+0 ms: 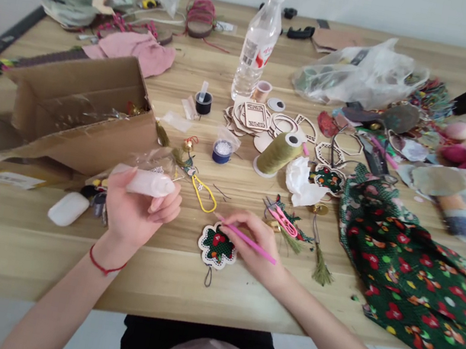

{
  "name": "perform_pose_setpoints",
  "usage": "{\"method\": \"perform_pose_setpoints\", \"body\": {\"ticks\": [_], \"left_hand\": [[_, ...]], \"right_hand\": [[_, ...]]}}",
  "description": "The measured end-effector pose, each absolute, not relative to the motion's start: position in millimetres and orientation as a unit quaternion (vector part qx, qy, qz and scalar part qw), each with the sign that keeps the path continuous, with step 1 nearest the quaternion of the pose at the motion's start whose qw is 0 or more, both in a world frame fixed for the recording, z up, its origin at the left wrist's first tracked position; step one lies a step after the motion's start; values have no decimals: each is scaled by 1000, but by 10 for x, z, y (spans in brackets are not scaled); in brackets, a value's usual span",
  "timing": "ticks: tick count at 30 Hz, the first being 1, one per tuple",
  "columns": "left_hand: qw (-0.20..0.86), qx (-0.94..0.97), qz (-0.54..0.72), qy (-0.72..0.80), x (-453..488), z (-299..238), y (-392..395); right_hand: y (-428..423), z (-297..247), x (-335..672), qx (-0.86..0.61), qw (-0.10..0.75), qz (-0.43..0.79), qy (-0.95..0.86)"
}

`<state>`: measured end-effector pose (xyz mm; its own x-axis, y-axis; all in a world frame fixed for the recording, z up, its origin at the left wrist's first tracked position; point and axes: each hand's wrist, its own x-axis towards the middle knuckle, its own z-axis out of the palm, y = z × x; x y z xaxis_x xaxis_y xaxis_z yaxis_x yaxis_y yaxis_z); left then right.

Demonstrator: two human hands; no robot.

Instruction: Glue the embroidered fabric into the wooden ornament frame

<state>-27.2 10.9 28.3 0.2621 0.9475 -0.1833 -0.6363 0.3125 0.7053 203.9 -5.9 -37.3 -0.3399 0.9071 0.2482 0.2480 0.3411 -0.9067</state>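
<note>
My left hand (pixel 139 206) is raised over the table, its fingers wrapped round a small white squeeze bottle (pixel 152 184). A pink pencil-like stick (pixel 252 244) is pinched in my right hand (pixel 259 245), its tip pointing left. Just below that hand lies a clover-shaped ornament (pixel 219 246), with a pale scalloped rim, dark green floral cloth and a thin dark loop. Some fingers of my right hand are close to or on its edge; I cannot tell if they touch. Beyond it rests a yellow cord loop (pixel 204 193). Pink thread snips (pixel 283 219) lie to the right.
A cardboard box (pixel 82 106) stands open at left, near a white case (pixel 68 209). Behind are a blue pot of beads (pixel 222 151), a green thread cone (pixel 279 154), wooden cutouts (pixel 256 116) and a tall water bottle (pixel 259 47). Green floral cloth (pixel 404 277) covers the right.
</note>
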Motion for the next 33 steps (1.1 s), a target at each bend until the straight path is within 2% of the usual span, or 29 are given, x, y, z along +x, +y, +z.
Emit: {"method": "perform_pose_setpoints", "body": {"ticks": [9, 15, 33], "left_hand": [[767, 222, 538, 270, -268, 245, 114], [770, 208, 543, 263, -273, 228, 140], [778, 223, 530, 252, -289, 225, 152]], "right_hand": [[376, -360, 1748, -399, 394, 338, -756], [685, -533, 1508, -421, 332, 299, -789], [694, -627, 1495, -396, 309, 261, -824]]}}
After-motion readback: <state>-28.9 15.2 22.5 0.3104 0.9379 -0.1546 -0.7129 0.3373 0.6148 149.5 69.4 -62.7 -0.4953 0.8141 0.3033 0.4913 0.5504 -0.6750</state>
